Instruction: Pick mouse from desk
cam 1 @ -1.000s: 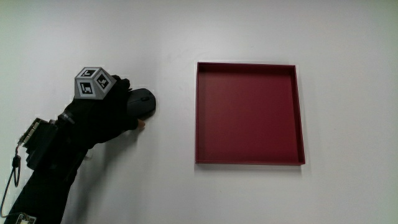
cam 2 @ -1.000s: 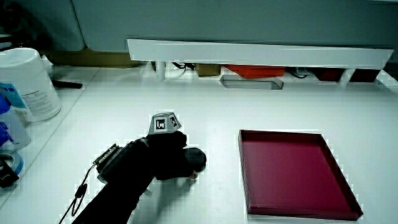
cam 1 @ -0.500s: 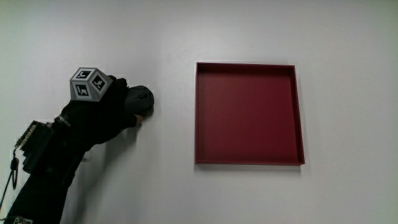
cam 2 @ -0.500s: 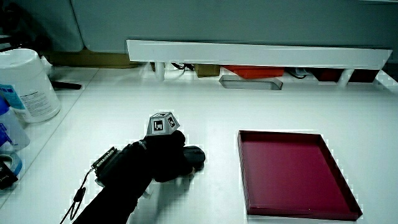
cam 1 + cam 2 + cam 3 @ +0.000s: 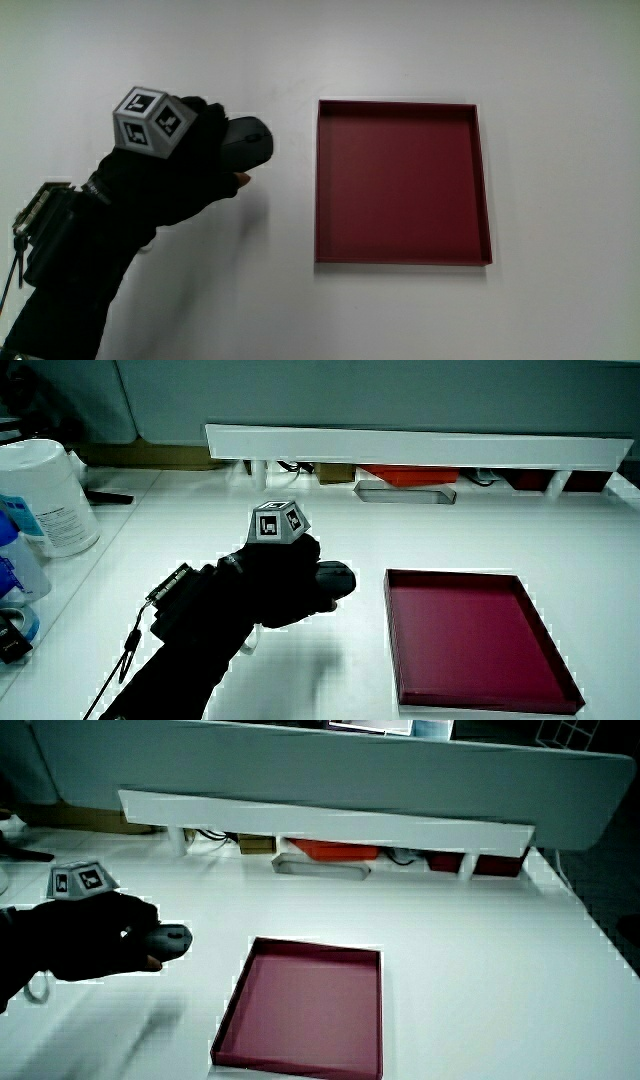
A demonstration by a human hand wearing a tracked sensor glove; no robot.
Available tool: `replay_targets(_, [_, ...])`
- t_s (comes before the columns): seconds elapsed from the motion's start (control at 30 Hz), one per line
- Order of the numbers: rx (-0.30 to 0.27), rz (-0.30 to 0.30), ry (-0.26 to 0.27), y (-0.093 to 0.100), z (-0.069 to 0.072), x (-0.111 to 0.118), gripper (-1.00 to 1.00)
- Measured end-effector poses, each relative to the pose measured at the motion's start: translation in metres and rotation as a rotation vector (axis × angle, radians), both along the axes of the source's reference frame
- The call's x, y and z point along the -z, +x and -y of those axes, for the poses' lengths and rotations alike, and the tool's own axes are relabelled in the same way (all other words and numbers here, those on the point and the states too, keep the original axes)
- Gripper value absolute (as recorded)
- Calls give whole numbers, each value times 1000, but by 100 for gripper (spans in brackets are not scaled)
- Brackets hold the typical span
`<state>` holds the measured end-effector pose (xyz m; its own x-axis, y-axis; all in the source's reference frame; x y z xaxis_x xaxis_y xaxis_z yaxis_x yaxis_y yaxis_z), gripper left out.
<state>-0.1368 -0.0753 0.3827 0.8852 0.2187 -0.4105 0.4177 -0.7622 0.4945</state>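
Note:
A dark grey mouse (image 5: 247, 141) is held in the gloved hand (image 5: 185, 165), whose fingers curl over its top. The mouse is off the white desk, as its shadow on the desk below shows in a side view (image 5: 337, 578). Hand and mouse hover beside the red tray (image 5: 402, 182), a short gap away from its rim. The patterned cube (image 5: 146, 120) sits on the back of the hand. In both side views the mouse's front end pokes out of the glove, as at the mouse tip (image 5: 175, 941).
A shallow red square tray (image 5: 470, 645) lies on the desk with nothing in it. A white tub (image 5: 42, 495) and a blue-capped bottle (image 5: 10, 560) stand at the desk's edge. A low white shelf (image 5: 410, 448) runs along the partition.
The hand has lifted the mouse off the desk and carried it a little toward the red tray; before, the mouse rested on the desk under the fingers.

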Motion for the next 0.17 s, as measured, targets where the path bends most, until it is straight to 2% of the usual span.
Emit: replay_targets(0.17, [-72,-10,-1,31,7,1,100])
